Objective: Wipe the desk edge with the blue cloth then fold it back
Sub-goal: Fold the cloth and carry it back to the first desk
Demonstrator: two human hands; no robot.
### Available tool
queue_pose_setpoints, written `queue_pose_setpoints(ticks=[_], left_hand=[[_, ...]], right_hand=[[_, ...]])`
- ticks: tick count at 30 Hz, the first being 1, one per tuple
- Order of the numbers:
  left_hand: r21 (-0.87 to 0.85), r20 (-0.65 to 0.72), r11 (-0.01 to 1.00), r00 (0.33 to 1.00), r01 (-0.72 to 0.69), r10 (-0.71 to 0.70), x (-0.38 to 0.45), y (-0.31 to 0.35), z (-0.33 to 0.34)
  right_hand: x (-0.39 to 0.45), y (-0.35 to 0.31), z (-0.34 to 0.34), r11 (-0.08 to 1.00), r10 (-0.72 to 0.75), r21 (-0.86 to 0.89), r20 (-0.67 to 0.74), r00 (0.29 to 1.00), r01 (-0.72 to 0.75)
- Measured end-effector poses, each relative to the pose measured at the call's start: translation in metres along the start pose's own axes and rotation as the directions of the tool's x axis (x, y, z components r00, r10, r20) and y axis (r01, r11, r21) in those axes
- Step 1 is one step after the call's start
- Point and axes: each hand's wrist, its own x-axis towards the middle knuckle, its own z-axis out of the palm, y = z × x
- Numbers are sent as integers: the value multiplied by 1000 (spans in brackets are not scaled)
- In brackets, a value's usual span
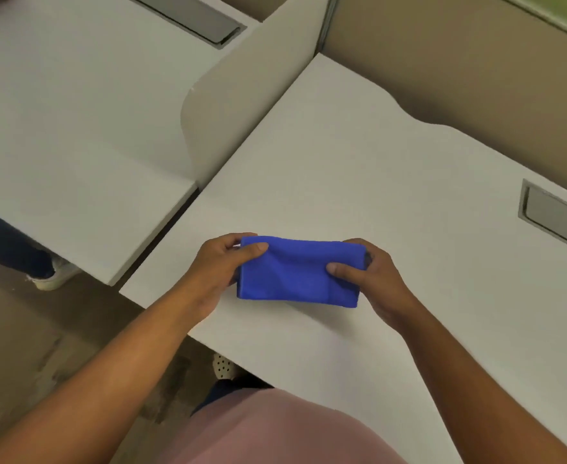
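Note:
A blue cloth, folded into a compact rectangle, is held just above the white desk near its front left corner. My left hand pinches the cloth's left end, thumb on top. At the right end my right hand grips it the same way, thumb pressed on the top layer and fingers curled behind. The desk's front edge runs diagonally below my forearms.
A beige divider panel separates this desk from a neighbouring white desk on the left. A metal cable flap is set into the desk at the right. Another person's leg and shoe stand at far left.

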Motion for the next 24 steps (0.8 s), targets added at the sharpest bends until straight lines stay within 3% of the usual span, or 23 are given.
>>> queue_pose_setpoints(ticks=[3,10,16,20,24], left_hand=[[36,72,999,997,32,-35,15,12,44],[262,308,960,951,-97,12,56,40,159],[228,232,965,970,-132,78,85,49,268],[272,188,935,965,-228,181,110,53,335],[348,180,883,947,-315,267,140,58,388]], right_hand=[[-12,4,-25,987,0,160,-170,985,28],[-41,26,-109,943,49,310,-490,870,121],[-50,40,-195,936,26,302,-565,824,178],[-36,37,-256,958,-4,226,-611,791,179],[-11,27,-308,962,1,191,-716,698,195]])
